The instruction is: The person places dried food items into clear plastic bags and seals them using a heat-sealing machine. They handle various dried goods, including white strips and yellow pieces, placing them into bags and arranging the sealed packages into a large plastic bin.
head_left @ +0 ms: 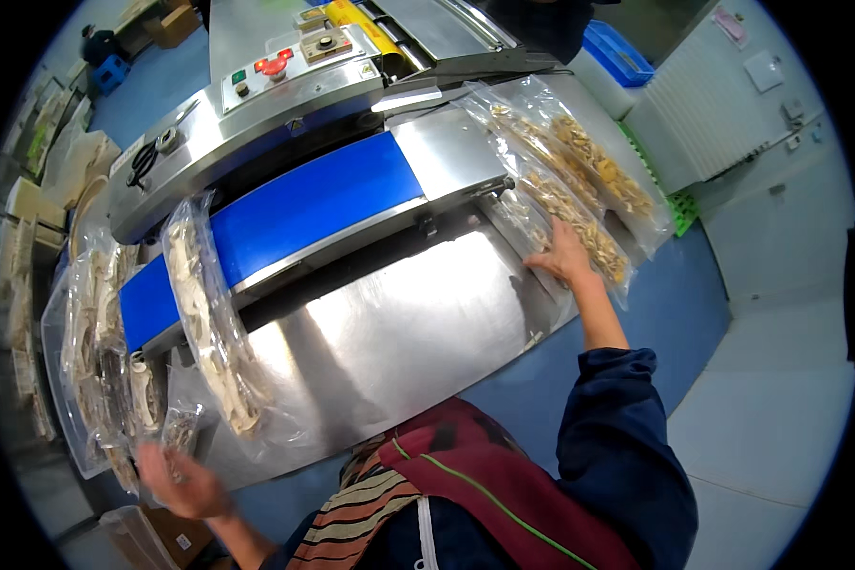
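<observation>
My right hand (568, 258), thumb and fingers apart, rests at the near left edge of a clear plastic bag of yellowish-brown dried pieces (579, 223). More such bags lie beside it on the steel surface. At the lower left, my left hand (182, 484) is slightly blurred, its fingers looking apart, close to a small clear bag (182, 423). A long clear bag of pale dried pieces (204, 323) lies across the blue conveyor belt (304, 204), its near end hanging over the belt's edge. Several similar pale bags (90, 332) are piled left of the belt.
Behind the belt stands a steel machine with a control panel (275, 68) and a yellow roll (366, 27). Black scissors (142, 163) lie on its housing. A steel table (380, 323) spans the space before me. A blue crate (617, 52) stands at the far right.
</observation>
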Available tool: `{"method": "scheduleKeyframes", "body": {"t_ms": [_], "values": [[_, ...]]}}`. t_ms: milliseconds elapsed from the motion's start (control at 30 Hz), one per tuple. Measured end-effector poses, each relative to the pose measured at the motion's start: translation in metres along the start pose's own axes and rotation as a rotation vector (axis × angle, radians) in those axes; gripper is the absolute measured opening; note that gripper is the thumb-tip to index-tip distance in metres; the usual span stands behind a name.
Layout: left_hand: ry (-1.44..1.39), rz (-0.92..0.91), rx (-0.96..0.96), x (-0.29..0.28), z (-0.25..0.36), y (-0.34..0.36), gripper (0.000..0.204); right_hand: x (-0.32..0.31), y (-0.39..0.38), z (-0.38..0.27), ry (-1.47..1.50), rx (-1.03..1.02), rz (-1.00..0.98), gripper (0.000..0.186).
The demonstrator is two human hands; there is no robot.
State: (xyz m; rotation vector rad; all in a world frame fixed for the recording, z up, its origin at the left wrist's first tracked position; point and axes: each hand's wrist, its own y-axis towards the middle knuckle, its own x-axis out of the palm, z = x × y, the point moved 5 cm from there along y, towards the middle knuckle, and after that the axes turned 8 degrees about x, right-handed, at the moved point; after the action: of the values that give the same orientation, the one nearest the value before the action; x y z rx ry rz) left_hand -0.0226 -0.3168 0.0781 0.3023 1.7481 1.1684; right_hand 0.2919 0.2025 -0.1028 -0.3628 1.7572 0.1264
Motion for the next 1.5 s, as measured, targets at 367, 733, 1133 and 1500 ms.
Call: {"method": "scheduleKeyframes", "body": {"t_ms": [367, 733, 1133, 1500], "values": [[-1.596, -0.982, -0.911, 0.225, 0.302, -0.105, 0.042, 0.034, -0.158, 0.004, 0.125, 0.077, -0.070, 0.061], [-1.630, -1.041, -1.583, 0.306, 0.350, -0.077, 0.029, 0.042, -0.261, 0.003, 0.080, -0.057, 0.294, 0.069], [-2.064, -0.600, -1.322, 0.231, 0.248, 0.008, 0.019, -0.268, -0.109, 0.132, 0.867, 0.199, 0.618, 0.040], [-1.893, -0.384, -1.438, 0.226, 0.214, 0.021, 0.017, -0.066, -0.079, -0.180, 1.217, -0.338, -0.381, 0.026]]}}
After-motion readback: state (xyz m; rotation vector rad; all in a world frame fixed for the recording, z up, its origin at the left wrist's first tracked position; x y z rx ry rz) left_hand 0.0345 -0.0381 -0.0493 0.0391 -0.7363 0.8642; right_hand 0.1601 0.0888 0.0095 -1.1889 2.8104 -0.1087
